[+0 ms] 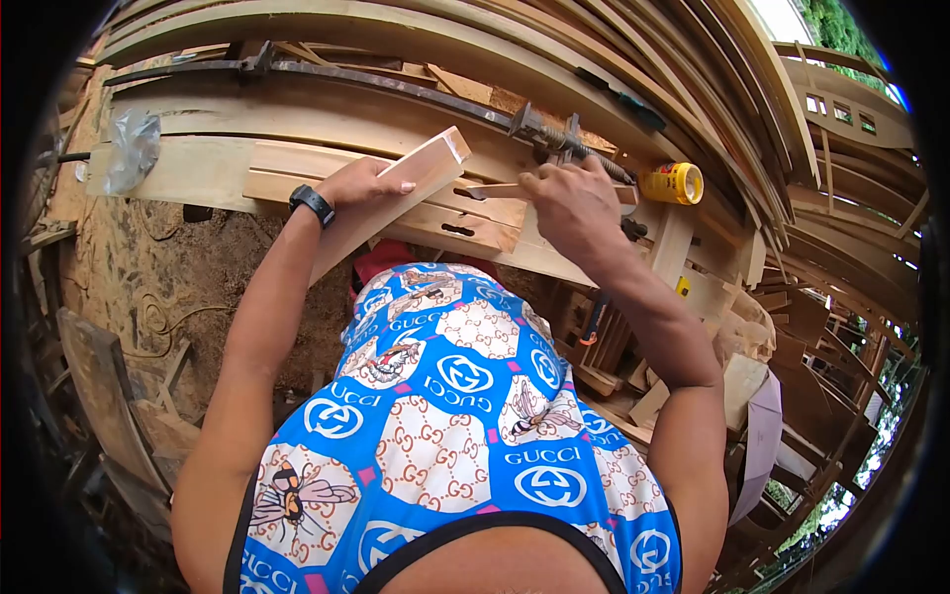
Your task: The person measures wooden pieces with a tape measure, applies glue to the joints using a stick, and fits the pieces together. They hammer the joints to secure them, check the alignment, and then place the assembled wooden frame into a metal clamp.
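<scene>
My left hand (358,185), with a black watch at the wrist, is closed around a pale wooden board (406,183). The board slants up to the right, and whitish stuff shows on its far end. My right hand (574,206) grips a thin flat wooden stick (507,191) whose greyish tip points left, just short of the board. Beneath both hands lies a piece of wood with dark slots (485,230) cut near its right end. A yellow jar (677,183) lies on its side or leans, right of my right hand.
A long metal bar clamp (396,94) runs across the bench behind my hands, its screw end near my right hand. Stacked planks (683,89) fill the back and right. A clear plastic bag (132,150) sits at the left. Sawdust covers the ground (218,257).
</scene>
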Demonstrator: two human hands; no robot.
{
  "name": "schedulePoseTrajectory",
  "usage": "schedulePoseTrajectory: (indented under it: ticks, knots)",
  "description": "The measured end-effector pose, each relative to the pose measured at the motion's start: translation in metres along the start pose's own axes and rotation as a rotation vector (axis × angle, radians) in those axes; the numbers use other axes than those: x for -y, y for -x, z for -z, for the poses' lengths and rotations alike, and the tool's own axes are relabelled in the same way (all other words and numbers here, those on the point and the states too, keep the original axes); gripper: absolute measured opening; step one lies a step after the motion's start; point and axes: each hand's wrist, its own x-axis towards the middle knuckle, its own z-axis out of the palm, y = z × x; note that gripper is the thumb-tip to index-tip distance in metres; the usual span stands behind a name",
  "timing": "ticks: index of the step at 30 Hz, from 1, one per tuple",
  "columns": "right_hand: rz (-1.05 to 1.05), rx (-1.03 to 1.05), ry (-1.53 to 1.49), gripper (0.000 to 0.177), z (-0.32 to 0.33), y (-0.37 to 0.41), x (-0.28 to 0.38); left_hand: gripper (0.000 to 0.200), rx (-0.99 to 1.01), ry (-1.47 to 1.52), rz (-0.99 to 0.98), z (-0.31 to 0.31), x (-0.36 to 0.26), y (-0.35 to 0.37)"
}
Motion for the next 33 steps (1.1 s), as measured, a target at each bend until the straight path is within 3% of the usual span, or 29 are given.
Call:
schedulePoseTrajectory:
  ticks: [2, 8, 11, 13, 15, 17, 18, 26, 29, 30, 31, 33]
  knots:
    - [-0.147, 0.05, -0.116, 0.037, 0.013, 0.009, -0.011, 0.069, -0.038, 0.039, -0.04, -0.004, 0.004, 0.007]
    - [-0.323, -0.247, -0.545, 0.039, -0.006, 0.046, -0.024, 0.061, -0.088, 0.201, -0.109, -0.006, 0.026, 0.039]
    - [-0.4, -0.308, -0.798, 0.044, -0.022, 0.059, -0.02, 0.068, -0.254, 0.281, -0.203, 0.008, 0.039, 0.057]
    - [-0.451, -0.408, -0.876, 0.045, -0.029, 0.063, -0.011, 0.071, 0.261, 0.978, -0.333, 0.017, 0.024, 0.072]
    - [-0.474, -0.444, -0.945, 0.046, -0.031, 0.063, -0.002, 0.066, 0.263, 0.962, -0.356, 0.022, 0.039, 0.067]
    - [-0.47, -0.513, -0.972, 0.048, -0.039, 0.065, 0.001, 0.054, 0.377, 1.076, -0.512, 0.02, 0.042, 0.064]
    - [-0.479, -0.523, -0.978, 0.048, -0.04, 0.066, 0.001, 0.047, 0.408, 1.14, -0.509, 0.017, 0.044, 0.061]
    - [-0.655, -0.491, -0.965, 0.041, -0.037, 0.088, -0.01, 0.044, 0.593, 1.161, -0.372, -0.001, 0.04, 0.046]
    - [-0.68, -0.68, -0.974, 0.038, -0.047, 0.099, -0.021, 0.037, 0.462, 1.202, -0.29, -0.008, 0.034, 0.044]
    - [-0.7, -0.723, -0.932, 0.039, -0.05, 0.106, -0.031, 0.036, 0.314, 1.121, -0.221, -0.007, 0.037, 0.043]
    - [-0.721, -0.761, -0.886, 0.04, -0.051, 0.117, -0.044, 0.049, 0.21, 0.935, -0.183, -0.006, 0.039, 0.036]
    - [-0.926, -0.707, -0.705, 0.042, -0.047, 0.141, -0.073, 0.07, 0.071, 1.004, -0.005, -0.013, 0.027, 0.034]
